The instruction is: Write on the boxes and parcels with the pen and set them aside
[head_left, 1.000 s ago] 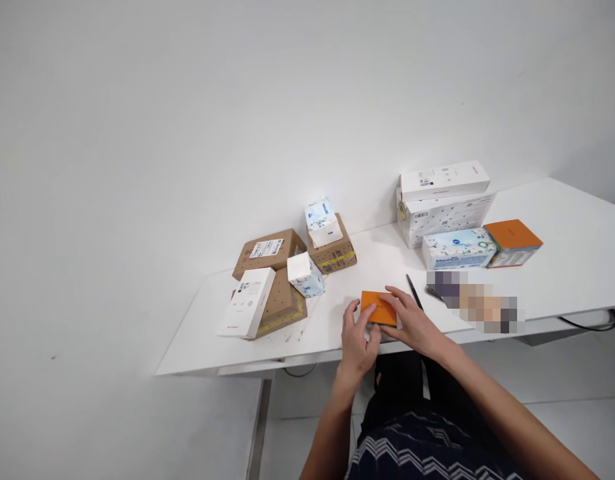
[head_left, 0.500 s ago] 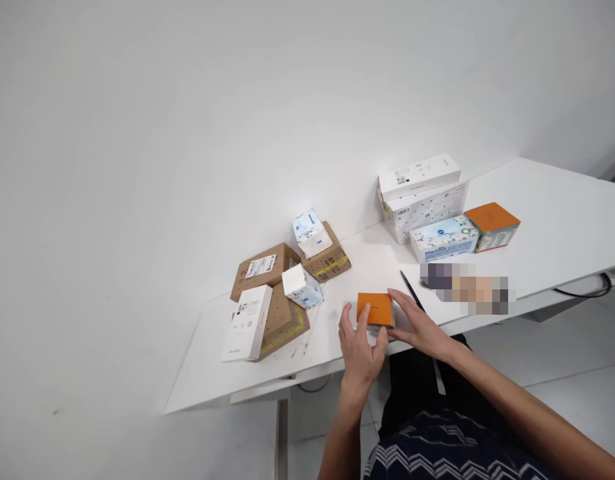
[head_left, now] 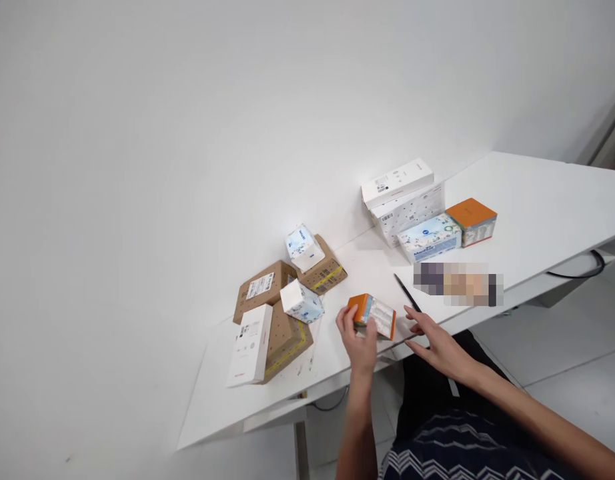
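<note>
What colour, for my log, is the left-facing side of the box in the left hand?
Orange; the box shows best in the head view.

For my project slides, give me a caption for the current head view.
Left hand holding an orange-and-white box at a white table, right hand open beside it.

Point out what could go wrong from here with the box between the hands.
Only the left hand touches the orange-faced box, close to the table's front edge, so a slip might send it to the floor. The right hand is near the end of the black pen and could knock it.
</note>
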{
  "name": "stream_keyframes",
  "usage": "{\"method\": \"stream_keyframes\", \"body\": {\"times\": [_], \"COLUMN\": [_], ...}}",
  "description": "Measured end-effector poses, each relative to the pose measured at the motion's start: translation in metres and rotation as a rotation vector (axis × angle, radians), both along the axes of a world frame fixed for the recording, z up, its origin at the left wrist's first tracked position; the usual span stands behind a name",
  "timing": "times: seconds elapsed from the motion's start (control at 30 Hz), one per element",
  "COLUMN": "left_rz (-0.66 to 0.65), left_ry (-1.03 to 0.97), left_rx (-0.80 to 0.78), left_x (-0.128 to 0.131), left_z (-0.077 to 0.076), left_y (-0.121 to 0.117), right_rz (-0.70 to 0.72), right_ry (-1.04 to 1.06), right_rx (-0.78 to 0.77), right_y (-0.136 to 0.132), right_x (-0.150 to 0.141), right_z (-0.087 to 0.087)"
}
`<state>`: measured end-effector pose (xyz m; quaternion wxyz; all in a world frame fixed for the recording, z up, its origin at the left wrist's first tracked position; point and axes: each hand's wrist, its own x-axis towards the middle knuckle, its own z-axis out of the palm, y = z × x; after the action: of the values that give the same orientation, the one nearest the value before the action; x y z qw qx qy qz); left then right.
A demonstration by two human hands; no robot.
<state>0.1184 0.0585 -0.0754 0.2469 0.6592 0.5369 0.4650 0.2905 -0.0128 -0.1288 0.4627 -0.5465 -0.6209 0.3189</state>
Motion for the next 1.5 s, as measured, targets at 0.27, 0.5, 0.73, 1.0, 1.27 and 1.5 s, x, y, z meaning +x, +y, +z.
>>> {"method": "stream_keyframes", "body": {"times": [0.27,0.5,0.73,1.0,1.27,1.5], "left_rz": [-0.064,-0.246,-0.313,-0.361,-0.539,-0.868], "left_ry": [-0.748,-1.131,-1.223,-0.926,-0.698,-0.532], "left_rx": [-0.557,-0.832,-1.067,-1.019,-0.633,-0.655], "left_x": [0.005,0.009,0.010,-0.003,-0.026,-0.040], "left_z": [0.010,0.015,0.014,0.007,0.003,0.010], "left_y": [0.001,0.004,0.001,-0.005,-0.002,-0.002], "right_rz": [0.105,0.125,0.086,0.004,0.034,0.249], "right_ry": [0.137,0.321,0.488,0.660,0.337,0.065], "right_rx": [-0.034,-0.090,-0.134,-0.304,-0.115,0.079], "right_y": [0.005,0.009,0.019,0.027,0.021,0.014], "right_x": [-0.010,-0.014,-0.015,-0.013,-0.015,-0.011], "right_z": [0.014,0.028,0.038,0.043,0.047,0.063]}}
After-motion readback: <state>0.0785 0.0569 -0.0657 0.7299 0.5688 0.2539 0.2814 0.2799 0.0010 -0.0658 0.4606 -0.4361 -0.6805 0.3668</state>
